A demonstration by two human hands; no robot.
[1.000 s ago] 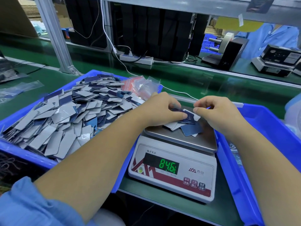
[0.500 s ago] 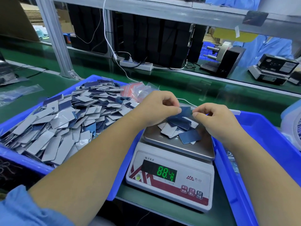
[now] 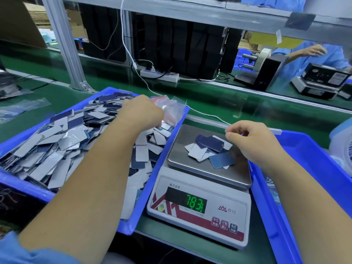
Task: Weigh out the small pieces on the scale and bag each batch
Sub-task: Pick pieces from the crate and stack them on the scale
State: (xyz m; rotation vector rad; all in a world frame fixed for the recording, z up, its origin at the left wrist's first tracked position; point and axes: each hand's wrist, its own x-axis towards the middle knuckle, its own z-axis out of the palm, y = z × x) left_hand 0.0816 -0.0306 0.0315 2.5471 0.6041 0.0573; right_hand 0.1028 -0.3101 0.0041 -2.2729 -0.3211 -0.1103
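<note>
A white digital scale [image 3: 198,212] stands between two blue trays and its display reads 78.3. A small heap of blue and grey flat pieces [image 3: 209,147] lies on its steel pan [image 3: 182,136]. The left blue tray [image 3: 152,180] holds a big pile of the same pieces [image 3: 57,141]. My left hand [image 3: 141,111] is over that tray's far right corner, beside a bundle of clear bags [image 3: 172,108]; its fingers are hidden under the hand. My right hand [image 3: 249,140] hovers over the pan's right side, fingers loosely curled, with nothing seen in them.
A second blue tray [image 3: 304,161] stands right of the scale. Behind run a green conveyor belt [image 3: 219,103], an aluminium post [image 3: 62,44] and a white power strip [image 3: 160,75] with cables. Another person [image 3: 314,52] works at a second scale [image 3: 323,80] at the back right.
My left hand left the scale pan and moved left over the tray by the bags. My right hand let go of the pieces and lifted. The reading dropped from 88.4 to 78.3.
</note>
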